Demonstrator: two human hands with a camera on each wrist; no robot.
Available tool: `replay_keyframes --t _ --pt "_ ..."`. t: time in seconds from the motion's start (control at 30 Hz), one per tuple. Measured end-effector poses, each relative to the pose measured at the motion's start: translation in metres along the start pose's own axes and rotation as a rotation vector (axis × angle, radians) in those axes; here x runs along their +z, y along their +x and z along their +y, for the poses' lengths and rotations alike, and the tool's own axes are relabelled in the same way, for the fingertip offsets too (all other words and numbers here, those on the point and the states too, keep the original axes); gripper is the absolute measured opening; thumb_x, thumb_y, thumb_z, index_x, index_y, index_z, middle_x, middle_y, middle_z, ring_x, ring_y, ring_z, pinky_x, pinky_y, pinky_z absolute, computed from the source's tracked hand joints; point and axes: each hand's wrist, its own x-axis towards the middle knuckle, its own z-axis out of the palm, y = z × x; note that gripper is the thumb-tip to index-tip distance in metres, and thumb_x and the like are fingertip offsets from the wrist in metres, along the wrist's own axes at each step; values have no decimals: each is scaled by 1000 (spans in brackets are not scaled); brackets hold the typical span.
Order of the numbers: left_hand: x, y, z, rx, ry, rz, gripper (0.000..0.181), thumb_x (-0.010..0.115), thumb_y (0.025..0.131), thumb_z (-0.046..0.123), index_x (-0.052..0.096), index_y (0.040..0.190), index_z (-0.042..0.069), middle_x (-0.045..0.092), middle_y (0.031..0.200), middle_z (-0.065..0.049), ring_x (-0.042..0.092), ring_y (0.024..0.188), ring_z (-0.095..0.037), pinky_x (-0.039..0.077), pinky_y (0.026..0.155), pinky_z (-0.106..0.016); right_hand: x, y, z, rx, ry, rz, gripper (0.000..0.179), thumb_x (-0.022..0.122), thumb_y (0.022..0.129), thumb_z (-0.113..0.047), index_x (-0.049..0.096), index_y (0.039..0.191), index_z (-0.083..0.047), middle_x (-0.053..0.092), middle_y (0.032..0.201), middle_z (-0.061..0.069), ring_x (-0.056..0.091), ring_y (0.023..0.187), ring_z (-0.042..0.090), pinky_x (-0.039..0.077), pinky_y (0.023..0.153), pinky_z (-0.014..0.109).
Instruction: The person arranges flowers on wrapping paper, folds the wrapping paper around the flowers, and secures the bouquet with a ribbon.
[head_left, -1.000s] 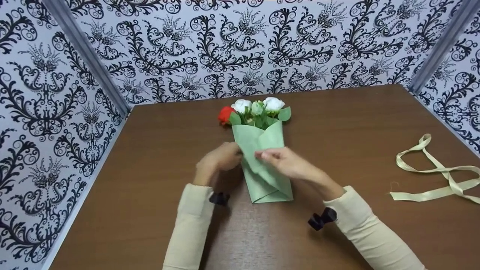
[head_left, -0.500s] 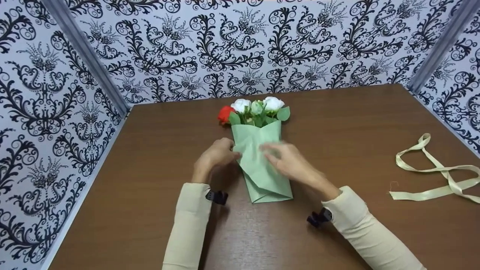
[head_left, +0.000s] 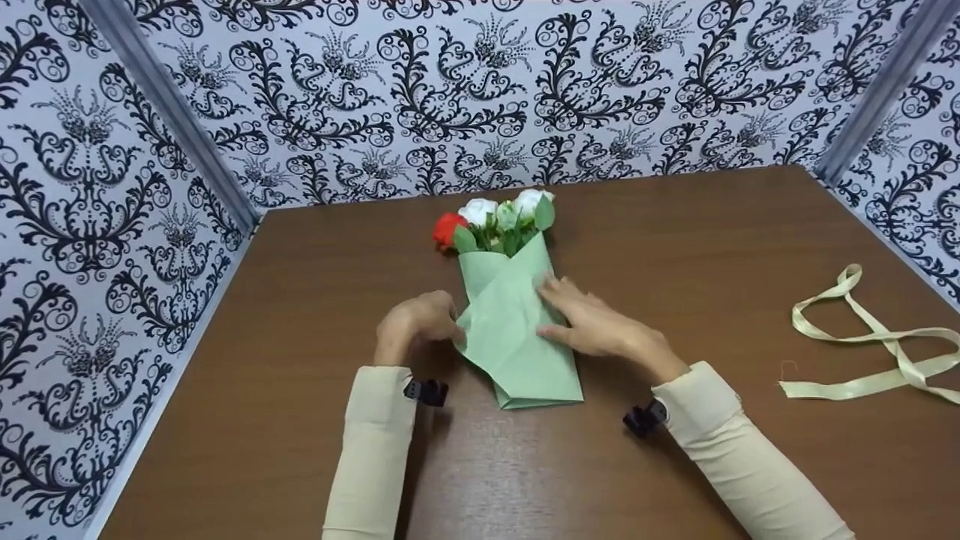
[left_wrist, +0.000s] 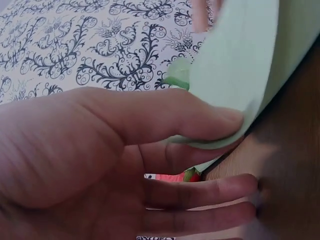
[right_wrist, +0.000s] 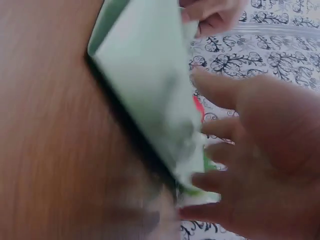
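Observation:
A bouquet of red and white flowers (head_left: 478,213) with green leaves lies in folded light green wrapping paper (head_left: 517,330) at the middle of the table. My left hand (head_left: 421,319) is at the paper's left edge. In the left wrist view its thumb (left_wrist: 200,117) and index finger pinch the paper's edge, while the other fingers extend below it. Along the right side of the wrap, my right hand (head_left: 592,319) lies with fingers spread, touching the paper. The right wrist view shows that hand's fingers (right_wrist: 220,127) extended beside the paper, somewhat blurred. The flower stems are hidden inside the wrap.
A loose cream ribbon (head_left: 892,337) lies looped at the right of the brown wooden table (head_left: 300,300). Patterned black and white panels (head_left: 480,97) stand along the back and sides.
The left edge of the paper has shifted outward to the left with my left hand. The flower heads have moved slightly left. My right hand has spread its fingers over the right side.

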Motion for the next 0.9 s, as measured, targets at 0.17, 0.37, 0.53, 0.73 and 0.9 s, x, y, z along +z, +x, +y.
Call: replay_keyframes --t 0.17,0.37,0.53,0.73,0.9 --pt "-1 -6 8 -88 51 32 30 74 81 15 50 63 15 43 69 3 43 69 -17 36 61 -33 2 1 5 56 -45 -84 77 50 104 -42 9 162 -12 0 170 11 -2 157 38 2 123 63" --pt "11 -18 51 -100 291 231 37 69 93 36 69 110 3 65 122 -18 60 115 -35 52 95 -49 4 4 6 69 -87 -112 78 50 103 -44 10 162 -12 3 170 10 0 157 38 5 123 64" --pt "45 -15 90 -4 277 65 88 74 89 43 26 160 21 19 167 -18 17 154 -42 32 112 -69 3 5 5 68 -109 -105 76 51 104 -42 14 162 -11 6 170 11 2 157 39 6 123 64" --pt "63 -7 88 -30 353 -100 97 74 87 50 14 162 34 -3 171 -10 3 158 -35 21 117 -70 -5 3 7 39 -59 -85 66 52 105 -30 22 160 -11 13 169 12 5 156 41 11 122 64" --pt "64 -6 85 -29 393 -103 97 75 86 50 18 162 30 1 171 -13 8 157 -38 23 118 -68 -5 1 9 26 -24 -33 75 66 97 -32 29 159 -10 16 168 12 3 155 43 12 121 65"
